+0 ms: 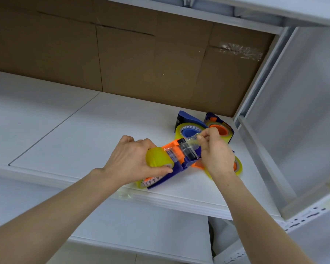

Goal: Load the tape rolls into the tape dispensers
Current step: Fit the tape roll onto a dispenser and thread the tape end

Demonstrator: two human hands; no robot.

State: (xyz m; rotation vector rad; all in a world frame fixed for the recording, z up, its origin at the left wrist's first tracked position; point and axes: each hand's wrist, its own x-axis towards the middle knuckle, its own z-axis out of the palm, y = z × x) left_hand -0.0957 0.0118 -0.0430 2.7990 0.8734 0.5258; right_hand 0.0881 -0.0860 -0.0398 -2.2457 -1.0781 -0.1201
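Yellow tape roll (156, 156), seated in a blue-and-orange plastic dispenser (176, 167), sits in the left hand's (130, 161) curled grip; the right hand (216, 153) pinches its clear strip (191, 141).

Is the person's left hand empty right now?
No, the left hand grips the yellow tape roll seated in the blue and orange dispenser, while the right hand pinches the clear tape end.

Bright, even, soft light — faint shadows, wide-angle bending and blur toward edges.
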